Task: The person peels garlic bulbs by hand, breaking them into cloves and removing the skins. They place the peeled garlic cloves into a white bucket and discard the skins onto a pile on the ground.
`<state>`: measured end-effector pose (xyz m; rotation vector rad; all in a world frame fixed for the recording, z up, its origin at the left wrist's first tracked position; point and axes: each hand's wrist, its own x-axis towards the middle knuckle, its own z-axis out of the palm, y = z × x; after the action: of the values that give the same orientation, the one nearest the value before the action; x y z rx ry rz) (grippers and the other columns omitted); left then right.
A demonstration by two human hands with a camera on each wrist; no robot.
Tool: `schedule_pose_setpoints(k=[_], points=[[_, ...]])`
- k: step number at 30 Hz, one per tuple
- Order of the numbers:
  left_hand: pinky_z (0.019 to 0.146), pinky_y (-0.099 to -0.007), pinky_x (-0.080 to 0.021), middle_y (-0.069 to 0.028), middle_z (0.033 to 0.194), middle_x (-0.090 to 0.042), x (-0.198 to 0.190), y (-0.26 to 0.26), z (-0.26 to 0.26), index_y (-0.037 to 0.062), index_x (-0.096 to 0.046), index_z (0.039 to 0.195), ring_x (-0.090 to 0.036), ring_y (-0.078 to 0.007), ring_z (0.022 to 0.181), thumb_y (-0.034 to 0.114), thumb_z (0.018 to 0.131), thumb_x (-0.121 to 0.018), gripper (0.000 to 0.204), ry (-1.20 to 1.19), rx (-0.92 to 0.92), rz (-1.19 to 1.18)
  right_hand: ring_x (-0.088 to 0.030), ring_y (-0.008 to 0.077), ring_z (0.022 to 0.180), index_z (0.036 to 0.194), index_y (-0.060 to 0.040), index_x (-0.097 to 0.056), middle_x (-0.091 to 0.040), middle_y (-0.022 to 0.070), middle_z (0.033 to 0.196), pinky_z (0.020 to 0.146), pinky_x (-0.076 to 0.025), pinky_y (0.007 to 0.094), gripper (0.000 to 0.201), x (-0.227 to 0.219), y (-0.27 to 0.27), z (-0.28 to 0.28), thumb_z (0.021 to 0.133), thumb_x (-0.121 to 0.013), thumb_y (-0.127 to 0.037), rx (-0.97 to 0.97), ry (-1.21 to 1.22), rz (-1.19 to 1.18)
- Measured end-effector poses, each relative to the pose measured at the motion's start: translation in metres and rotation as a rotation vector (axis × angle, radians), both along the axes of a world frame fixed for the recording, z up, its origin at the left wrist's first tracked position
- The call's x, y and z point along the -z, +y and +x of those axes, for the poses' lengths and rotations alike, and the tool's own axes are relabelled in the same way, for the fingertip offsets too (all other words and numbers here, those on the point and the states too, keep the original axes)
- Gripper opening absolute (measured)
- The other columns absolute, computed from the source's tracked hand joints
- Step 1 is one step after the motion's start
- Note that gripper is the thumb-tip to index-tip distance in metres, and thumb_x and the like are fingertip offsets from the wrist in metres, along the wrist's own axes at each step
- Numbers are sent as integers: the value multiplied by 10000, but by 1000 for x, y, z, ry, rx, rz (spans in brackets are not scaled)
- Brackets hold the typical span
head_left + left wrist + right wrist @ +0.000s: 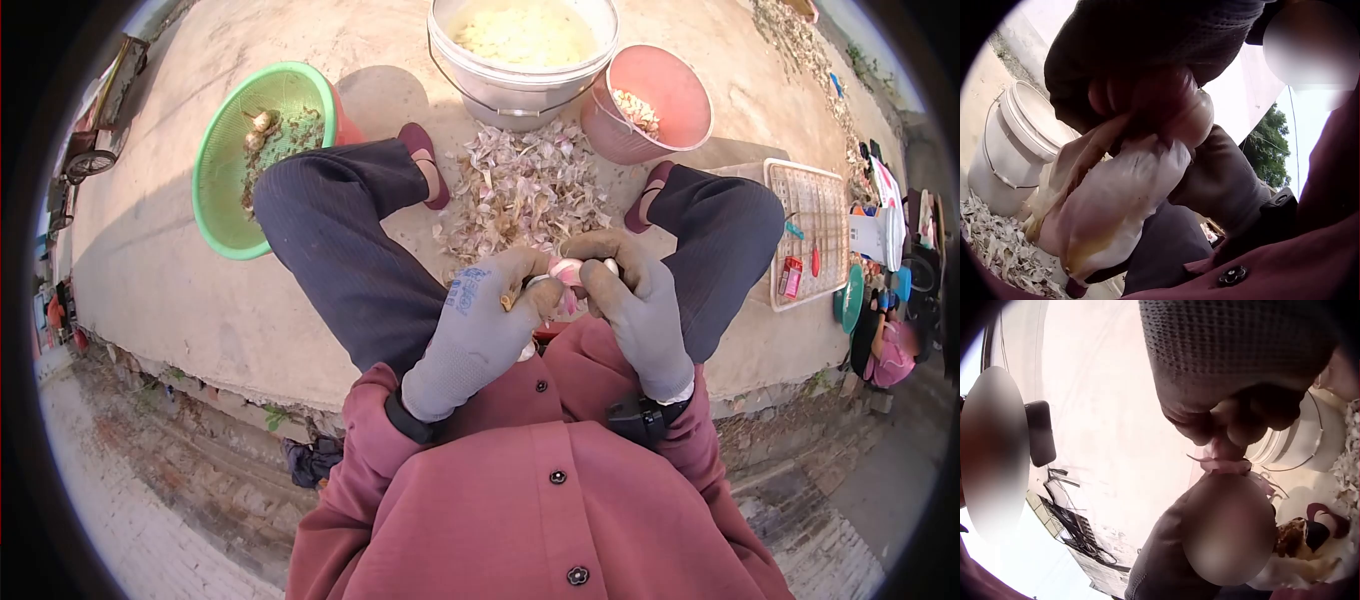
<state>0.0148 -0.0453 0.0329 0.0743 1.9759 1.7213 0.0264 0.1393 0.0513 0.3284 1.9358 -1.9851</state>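
Observation:
Both hands wear grey work gloves and meet over the lap in the head view. My left hand (470,325) grips a partly peeled garlic bulb (567,271) with pinkish skin; a dry brown stub (507,301) sticks out beside its fingers. From the other side my right hand (645,305) pinches the same garlic, thumb bent against it. In the left wrist view, pale cloves (1197,119) show below the dark glove, with loose papery skin (1122,206) hanging under them. The right wrist view shows bent fingertips at a strip of pink skin (1225,466); blur covers the area beneath.
A heap of garlic skins (525,190) lies between the feet. Behind it stand a white bucket (520,95) of pale cloves and a pink bucket (625,130) with some cloves. A green basket (225,215) holds bulbs at left; a plastic crate (810,220) lies at right.

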Motion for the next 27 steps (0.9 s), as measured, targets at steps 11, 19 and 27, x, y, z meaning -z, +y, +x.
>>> schedule_pose_setpoints(k=[11, 19, 27], points=[[597, -273, -460, -54, 750, -630, -1, -4, -1, -23, -667, 1028, -588, -94, 663, 94, 883, -581, 205, 89, -6, -84, -631, 76, 853, 1159, 27, -665, -705, 66, 966, 745, -518, 240, 248, 7, -6, 7, 937, -608, -68, -44, 59, 85], [648, -340, -474, -114, 767, -628, -1, -7, -1, -11, -647, 987, -619, -203, 713, 107, 891, -592, 162, 259, -1, -133, -613, 66, 835, 1144, 40, -663, -688, 37, 958, 725, -508, 229, 235, 0, -7, 3, 936, -604, -50, -8, -107, -67], [650, -319, -482, -87, 773, -644, -9, -8, -5, -18, -651, 1030, -602, -141, 695, 220, 975, -610, 248, -61, -2, 87, -614, 63, 770, 1153, -1, -678, -700, 48, 912, 682, -505, 240, 287, 13, -9, 7, 880, -665, -90, -46, 110, 197]])
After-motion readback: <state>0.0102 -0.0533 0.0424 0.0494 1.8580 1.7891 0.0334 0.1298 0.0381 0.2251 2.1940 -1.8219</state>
